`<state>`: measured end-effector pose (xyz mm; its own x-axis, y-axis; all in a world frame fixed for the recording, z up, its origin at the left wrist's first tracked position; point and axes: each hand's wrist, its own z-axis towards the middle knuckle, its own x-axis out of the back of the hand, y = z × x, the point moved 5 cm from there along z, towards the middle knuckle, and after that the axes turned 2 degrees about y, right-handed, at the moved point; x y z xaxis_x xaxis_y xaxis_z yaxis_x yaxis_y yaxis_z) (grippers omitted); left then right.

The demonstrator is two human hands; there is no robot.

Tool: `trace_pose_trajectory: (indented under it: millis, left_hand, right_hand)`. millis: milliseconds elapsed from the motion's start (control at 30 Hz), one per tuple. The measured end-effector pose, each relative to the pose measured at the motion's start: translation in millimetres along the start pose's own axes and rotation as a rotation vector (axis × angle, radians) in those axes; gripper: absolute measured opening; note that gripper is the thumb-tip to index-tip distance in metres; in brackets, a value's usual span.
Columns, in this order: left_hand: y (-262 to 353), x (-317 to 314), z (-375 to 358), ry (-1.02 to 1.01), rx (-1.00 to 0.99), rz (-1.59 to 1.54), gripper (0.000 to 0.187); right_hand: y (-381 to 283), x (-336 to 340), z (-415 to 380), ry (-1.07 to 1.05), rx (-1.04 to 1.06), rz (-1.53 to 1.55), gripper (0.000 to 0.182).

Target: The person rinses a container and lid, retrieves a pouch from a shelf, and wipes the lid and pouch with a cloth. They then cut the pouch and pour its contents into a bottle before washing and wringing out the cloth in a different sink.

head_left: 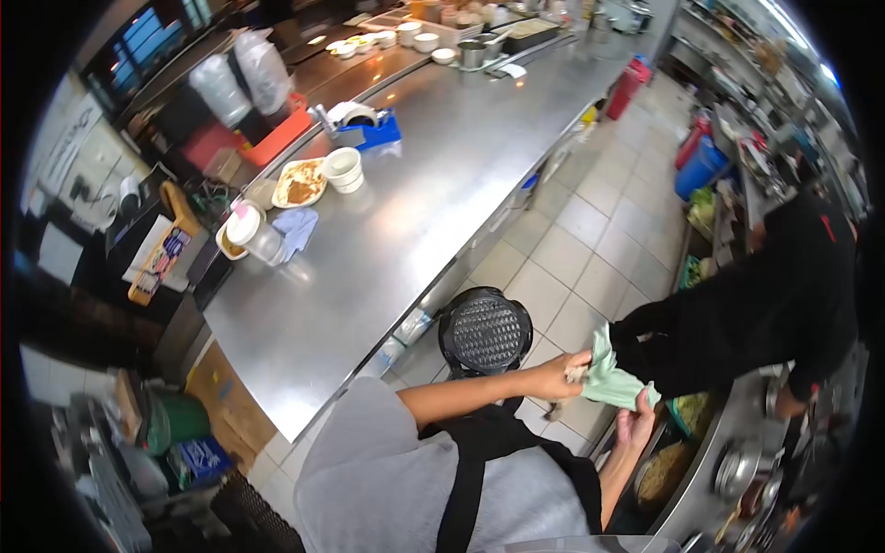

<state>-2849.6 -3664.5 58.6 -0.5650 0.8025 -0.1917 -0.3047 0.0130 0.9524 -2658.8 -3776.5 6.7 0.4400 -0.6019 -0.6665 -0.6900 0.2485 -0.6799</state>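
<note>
A pale green cloth or thin bag [610,376] is stretched between my two hands; its exact kind is hard to make out. My left hand [564,375] is closed on its left edge, and something small and pale shows at the fingers. At its lower right corner, my right hand [634,426] grips it with fingers bent upward. The green piece hangs in the air over the aisle, close to the dark clothing of a co-worker [737,304].
A long steel counter [396,249] runs along the left, holding stacked white bowls [343,170], a stained tray [300,183], a lidded container [255,232] and a blue cloth [296,230]. A black round-seated stool [486,332] stands on the tiled floor. At right is a food pan [666,475].
</note>
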Motion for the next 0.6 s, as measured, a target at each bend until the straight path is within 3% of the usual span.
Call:
trace_pose_trajectory:
  millis: [33,133,167,233,267,300,367,400,433,467,500,600]
  left_hand:
    - [-1.7,5.3,6.7,0.073,-0.076,-0.034,0.036]
    - [-22.7,32.8,28.3,-0.026,0.196,0.204,0.040]
    - [-16.7,36.9,29.1,0.010,0.199,0.219,0.040]
    - [6.1,47.6,24.2,0.245,0.091,0.227,0.043]
    - [8.9,51.2,23.2,0.269,0.095,0.238,0.043]
    - [12.2,58.4,21.5,0.369,0.076,0.175,0.046]
    - [1.0,77.1,17.1,0.537,0.041,0.052,0.051]
    - [-12.7,89.4,15.1,0.608,0.018,-0.006,0.055]
    - [0.3,95.2,17.2,0.701,-0.013,-0.128,0.055]
    - [-1.5,104.3,14.5,0.815,0.139,-0.169,0.052]
    - [-12.2,116.1,12.6,0.789,0.227,-0.065,0.049]
    - [-49.5,150.6,30.2,0.733,0.393,0.135,0.047]
  right_hand:
    - [3.2,3.9,26.2,-0.007,-0.100,0.018,0.028]
    - [23.8,-16.4,96.0,-0.087,-0.420,0.154,0.019]
    - [28.8,-40.7,110.3,-0.184,-0.518,0.150,0.020]
    - [39.8,-105.0,116.1,-0.371,-0.786,0.012,0.032]
    - [49.5,-122.0,118.4,-0.422,-0.950,-0.016,0.038]
    - [62.3,-126.8,130.6,-0.434,-0.971,-0.017,0.038]
    - [95.8,-125.5,144.0,-0.719,-1.089,-0.389,0.044]
    - [99.4,-140.4,150.6,-0.719,-1.103,-0.393,0.044]
    - [101.3,-168.2,156.2,-0.850,-1.055,-0.422,0.046]
    - [99.0,-190.2,162.3,-0.978,-1.001,-0.449,0.048]
    - [94.7,-204.3,172.4,-0.980,-1.008,-0.454,0.048]
    - [74.5,-252.4,216.8,-0.938,-0.776,-0.512,0.054]
